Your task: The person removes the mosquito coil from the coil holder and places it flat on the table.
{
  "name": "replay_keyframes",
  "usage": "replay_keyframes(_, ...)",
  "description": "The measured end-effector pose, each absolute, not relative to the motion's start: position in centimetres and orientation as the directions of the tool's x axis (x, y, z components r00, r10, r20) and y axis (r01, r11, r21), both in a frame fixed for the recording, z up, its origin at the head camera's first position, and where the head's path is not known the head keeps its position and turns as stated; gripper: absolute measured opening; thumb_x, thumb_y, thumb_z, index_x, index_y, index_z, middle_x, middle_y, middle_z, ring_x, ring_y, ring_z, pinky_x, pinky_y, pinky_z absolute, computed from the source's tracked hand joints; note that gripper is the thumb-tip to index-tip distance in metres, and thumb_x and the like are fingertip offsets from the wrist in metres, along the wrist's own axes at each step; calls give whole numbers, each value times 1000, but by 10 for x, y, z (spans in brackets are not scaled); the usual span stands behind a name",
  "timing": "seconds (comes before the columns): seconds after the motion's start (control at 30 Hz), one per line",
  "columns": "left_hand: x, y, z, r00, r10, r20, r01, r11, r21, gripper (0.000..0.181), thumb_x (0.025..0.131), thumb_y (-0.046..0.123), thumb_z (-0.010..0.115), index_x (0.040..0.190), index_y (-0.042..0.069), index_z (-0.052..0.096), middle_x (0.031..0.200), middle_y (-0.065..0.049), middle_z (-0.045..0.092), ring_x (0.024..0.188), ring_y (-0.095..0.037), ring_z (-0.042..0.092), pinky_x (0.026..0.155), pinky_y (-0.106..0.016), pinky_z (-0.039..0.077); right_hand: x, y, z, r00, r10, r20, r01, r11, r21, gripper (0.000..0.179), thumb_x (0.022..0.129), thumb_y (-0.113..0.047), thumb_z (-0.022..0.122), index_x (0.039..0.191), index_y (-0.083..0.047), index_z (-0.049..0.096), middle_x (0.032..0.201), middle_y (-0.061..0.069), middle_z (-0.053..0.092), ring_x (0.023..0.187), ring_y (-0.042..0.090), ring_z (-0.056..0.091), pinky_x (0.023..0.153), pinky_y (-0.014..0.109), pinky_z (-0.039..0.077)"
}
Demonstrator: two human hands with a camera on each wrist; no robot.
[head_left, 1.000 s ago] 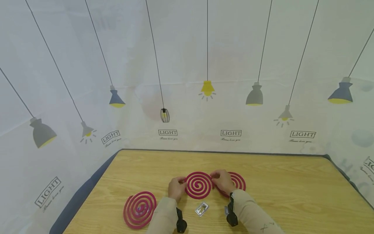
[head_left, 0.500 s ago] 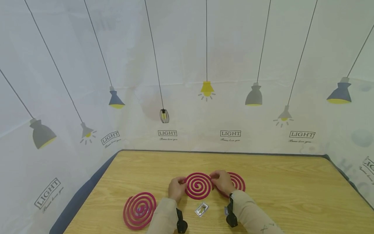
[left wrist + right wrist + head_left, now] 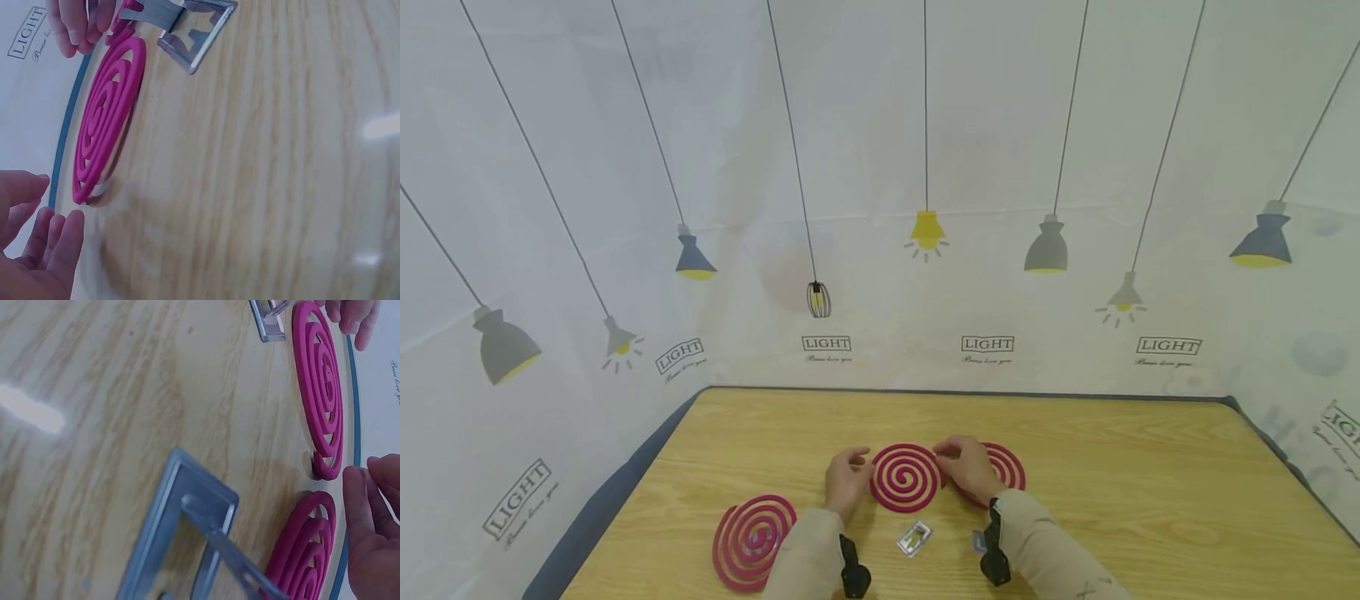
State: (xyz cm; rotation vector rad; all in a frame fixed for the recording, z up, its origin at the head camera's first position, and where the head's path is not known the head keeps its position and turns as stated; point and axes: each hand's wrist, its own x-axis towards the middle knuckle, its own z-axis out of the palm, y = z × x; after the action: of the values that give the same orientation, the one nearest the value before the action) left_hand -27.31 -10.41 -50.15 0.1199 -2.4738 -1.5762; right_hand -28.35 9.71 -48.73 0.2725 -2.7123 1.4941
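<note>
A pale backdrop printed with hanging lamps and the word LIGHT stands behind everything. In front of it lies the wood-grain worktop, dark along its far edge. Two beige sleeves reach in over the near side.

Three pink spiral coils are on the worktop. The left coil lies nearest the person, partly behind the left sleeve, with something greyish at its centre. The middle coil sits farther back, between the two hands. The right coil is partly covered by the right hand.

The left hand is just beside the middle coil's left edge; its grip is apart, thumb and fingers spread with nothing between them. The right hand is at that coil's right edge, its grip loosely apart; whether the fingertips touch the rim I cannot tell.

A black device is worn on each wrist. Smallest are a metal frame, on the worktop just nearer than the middle coil, and a second metal frame, by the right wrist.
</note>
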Motion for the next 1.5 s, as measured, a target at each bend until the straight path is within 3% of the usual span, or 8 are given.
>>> replay_keyframes(0.17, -272, -110, -494, -979, -134, 153, 85, 416, 905, 29, 75, 0, 63, 102, -6, 60, 87, -16, 57, 77, -25, 55, 66, -33, 48, -282, 97, -484, -980, -180, 88, -165, 477, -863, 15, 84, -7, 57, 96, 1, 63, 88, 6, 61, 74, 15, 57, 70, 33, 48)
replay_keyframes(0.33, -266, -117, -484, -987, -54, 152, 117, 407, 906, 31, 78, 1, 61, 108, -7, 56, 93, -18, 55, 82, -26, 54, 69, -34, 48, -278, 95, -481, -976, -205, 76, -168, 476, -863, 17, 85, -11, 57, 98, -1, 62, 90, 5, 61, 78, 14, 55, 71, 32, 47)
replay_keyframes(0.5, -257, -125, -476, -987, 19, 157, 151, 413, 898, 32, 80, 3, 60, 110, -6, 54, 97, -21, 54, 84, -27, 54, 71, -34, 48, -272, 91, -479, -960, -266, 83, -200, 452, -869, 20, 86, -12, 56, 100, 1, 61, 85, 6, 60, 71, 18, 57, 58, 27, 48)
replay_keyframes(0.8, -245, -141, -466, -980, 97, 174, 199, 427, 882, 31, 82, 2, 58, 112, -6, 53, 99, -22, 54, 86, -28, 54, 71, -34, 48, -262, 77, -474, -917, -379, 125, -283, 399, -872, 22, 86, -13, 57, 99, 3, 61, 90, 6, 60, 78, 19, 57, 64, 26, 48)
replay_keyframes(1.23, -237, -174, -450, -981, 71, 183, 194, 485, 852, 33, 80, 3, 62, 111, -2, 55, 98, -18, 55, 84, -27, 56, 63, -29, 49, -249, 45, -476, -873, -460, 164, -359, 377, -854, 13, 83, -6, 59, 91, 3, 63, 83, 6, 62, 71, 12, 56, 60, 20, 47)
replay_keyframes(1.5, -225, -203, -444, -989, 15, 149, 135, 517, 845, 35, 81, 3, 61, 115, 0, 53, 101, -14, 54, 87, -25, 55, 67, -31, 49, -243, 21, -474, -856, -489, 169, -365, 339, -867, 14, 81, -4, 60, 91, 5, 63, 80, 5, 61, 67, 10, 54, 57, 18, 45)
